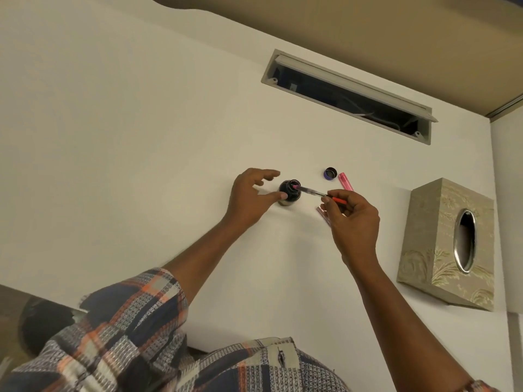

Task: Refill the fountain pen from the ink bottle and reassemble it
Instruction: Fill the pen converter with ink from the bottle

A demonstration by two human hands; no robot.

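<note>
The right hand (353, 219) pinches the tail of the slim clear pink-tipped pen (310, 191), which slants up-left into the dark glass ink bottle (288, 196) that the loose-fingered left hand (252, 193) touches.

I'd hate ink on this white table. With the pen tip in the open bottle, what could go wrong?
The left hand only touches the ink bottle with its thumb, without gripping it, so the slanted pen pinched in the right hand could tip it. Lifting the pen out may drip ink; the tissue box stands off to the right.
</note>
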